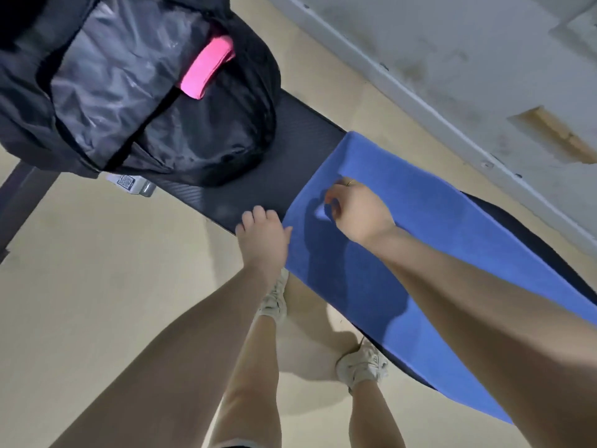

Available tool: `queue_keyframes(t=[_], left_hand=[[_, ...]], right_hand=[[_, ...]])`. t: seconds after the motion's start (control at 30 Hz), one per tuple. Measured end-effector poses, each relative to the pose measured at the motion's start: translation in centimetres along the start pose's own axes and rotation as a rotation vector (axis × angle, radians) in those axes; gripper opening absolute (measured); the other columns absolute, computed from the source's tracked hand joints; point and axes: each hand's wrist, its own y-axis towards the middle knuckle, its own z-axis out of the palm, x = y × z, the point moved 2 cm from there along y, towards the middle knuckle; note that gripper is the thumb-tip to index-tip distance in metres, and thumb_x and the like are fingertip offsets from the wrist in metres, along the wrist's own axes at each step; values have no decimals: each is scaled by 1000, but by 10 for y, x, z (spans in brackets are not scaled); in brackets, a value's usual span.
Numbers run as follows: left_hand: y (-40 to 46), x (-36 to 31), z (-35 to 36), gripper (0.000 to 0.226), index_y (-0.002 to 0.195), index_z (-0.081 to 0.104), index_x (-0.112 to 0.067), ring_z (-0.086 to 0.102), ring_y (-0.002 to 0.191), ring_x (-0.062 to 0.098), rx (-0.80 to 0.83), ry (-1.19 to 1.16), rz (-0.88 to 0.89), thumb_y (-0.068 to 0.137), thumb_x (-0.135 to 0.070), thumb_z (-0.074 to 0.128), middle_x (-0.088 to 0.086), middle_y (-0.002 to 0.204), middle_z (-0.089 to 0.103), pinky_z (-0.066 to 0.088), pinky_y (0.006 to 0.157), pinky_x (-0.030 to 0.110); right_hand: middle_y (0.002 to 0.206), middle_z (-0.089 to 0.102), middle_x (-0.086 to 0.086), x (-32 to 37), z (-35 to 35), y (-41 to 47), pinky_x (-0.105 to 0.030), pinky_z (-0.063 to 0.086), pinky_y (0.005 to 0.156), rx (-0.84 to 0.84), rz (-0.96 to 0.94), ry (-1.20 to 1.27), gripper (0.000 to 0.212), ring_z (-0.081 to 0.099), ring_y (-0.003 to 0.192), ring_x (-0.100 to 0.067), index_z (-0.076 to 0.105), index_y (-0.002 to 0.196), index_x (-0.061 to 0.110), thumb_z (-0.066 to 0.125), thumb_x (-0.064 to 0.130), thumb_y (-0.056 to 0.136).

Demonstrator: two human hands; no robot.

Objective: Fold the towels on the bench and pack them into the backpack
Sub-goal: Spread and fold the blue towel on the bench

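On the black bench [284, 176] a blue towel [403, 253] lies spread flat along the padding, its near-left corner at the left hand [261, 234], whose thumb presses against the towel's edge while the fingers curl over the bench edge; whether they actually pinch cloth, can't tell. Right hand [355, 211] sits on top of the towel just inside its short end, fingers curled and pinching up a small ridge of fabric, forearm reaching across the towel. Open black backpack [135, 88] stands further along the bench, apart from the towel, a pink folded item [206, 67] inside.
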Motion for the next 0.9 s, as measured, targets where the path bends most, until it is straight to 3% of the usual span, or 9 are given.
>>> queue_keyframes(t=[0.13,0.2,0.27,0.37,0.47,0.57,0.67,0.8,0.9], left_hand=[[7,10,-1,25,95,54,-7,44,100,29,63,-279,23,93,-31,48,7,102,51,35,81,35],[5,19,-6,15,83,47,-11,47,80,25,141,-627,50,90,-22,54,-2,77,49,36,68,33],[2,28,-14,20,82,40,-13,42,65,18,193,-851,69,88,-17,59,-6,64,43,35,60,28],[2,38,-27,21,90,42,-14,41,60,11,245,-935,102,86,-16,62,-6,64,43,33,54,17],[15,48,-36,13,84,49,-16,43,61,13,291,-900,155,86,-19,62,-6,62,47,34,55,21],[31,59,-49,15,76,49,-18,41,57,11,260,-904,140,87,-18,59,-6,60,47,31,51,15],[40,64,-62,24,68,42,-19,31,47,6,214,-1031,48,89,-15,54,-6,54,36,28,43,13],[42,64,-83,26,68,42,-19,29,44,2,258,-1293,-18,91,-15,52,-7,58,32,23,41,11],[41,67,-103,23,71,48,-21,35,46,-3,287,-1420,6,94,-19,50,-13,59,37,27,43,7]], right_hand=[[114,56,-8,26,-7,21,-37,46,71,-21,-92,44,33,50,104,-28,48,121,12,43,6,89],[124,53,-3,40,-11,33,-37,46,83,138,-196,-6,44,44,116,-26,48,127,18,44,1,86],[131,48,1,53,-13,45,-30,38,80,329,-300,-244,54,37,124,-24,49,129,23,43,-5,83],[128,49,1,60,-14,63,-29,36,74,420,-347,-495,51,44,119,-23,54,124,25,43,-4,83],[115,59,-5,47,-24,77,-31,41,70,404,-240,-511,33,55,105,-28,58,111,15,47,1,83],[113,58,-9,34,-42,89,-30,37,68,282,-182,-600,25,55,106,-29,57,111,13,48,7,88],[111,56,-15,20,-71,96,-35,42,71,55,-55,-448,22,56,101,-37,57,109,11,50,15,88],[111,52,-19,6,-107,104,-37,39,69,-199,137,-322,26,54,95,-40,56,106,4,43,0,84],[117,51,-18,8,-125,107,-38,42,76,-319,193,-203,31,53,100,-39,57,109,7,39,0,85]])
